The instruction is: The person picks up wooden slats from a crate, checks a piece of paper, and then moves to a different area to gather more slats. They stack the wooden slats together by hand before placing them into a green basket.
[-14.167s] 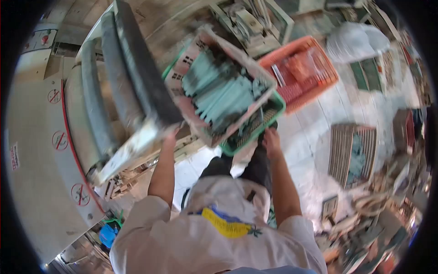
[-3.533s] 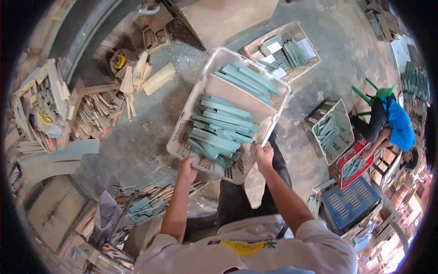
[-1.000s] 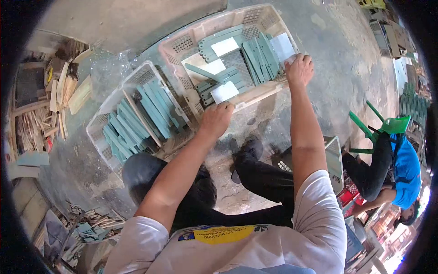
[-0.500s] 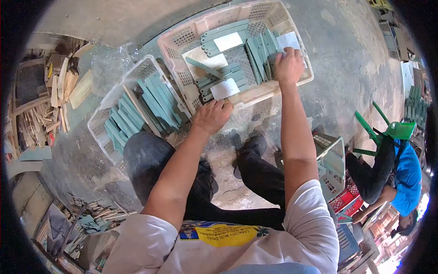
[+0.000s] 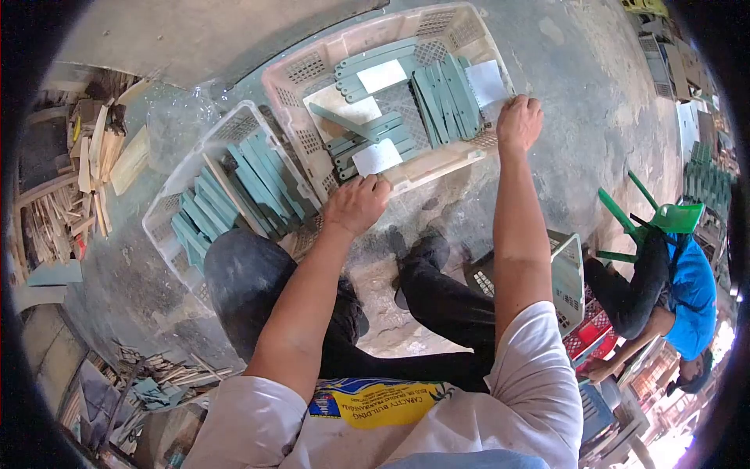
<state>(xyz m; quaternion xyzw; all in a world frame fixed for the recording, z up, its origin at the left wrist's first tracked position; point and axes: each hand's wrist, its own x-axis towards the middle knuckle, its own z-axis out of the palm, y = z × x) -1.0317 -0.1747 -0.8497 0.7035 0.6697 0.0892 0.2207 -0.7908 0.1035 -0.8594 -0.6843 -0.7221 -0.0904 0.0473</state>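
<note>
A large pale plastic crate sits on the floor in front of me, holding several flat grey-green wooden slats with rounded ends. My left hand has its fingers curled over the crate's near rim at the left. At the near right corner, my right hand is closed over the rim. White paper sheets lie on the slats: one by my left hand, one on the far stack and one at the right side. A single slat lies slantwise over the left stack.
A smaller white crate with more grey-green slats stands at the left, beside my knee. Scrap wood is piled further left. To the right are an upturned crate and a person in a blue shirt on a green chair.
My right hand has moved from the paper on the right stack to the crate's right corner. The left hand stays at the near rim. The crate appears slightly shifted left in view.
</note>
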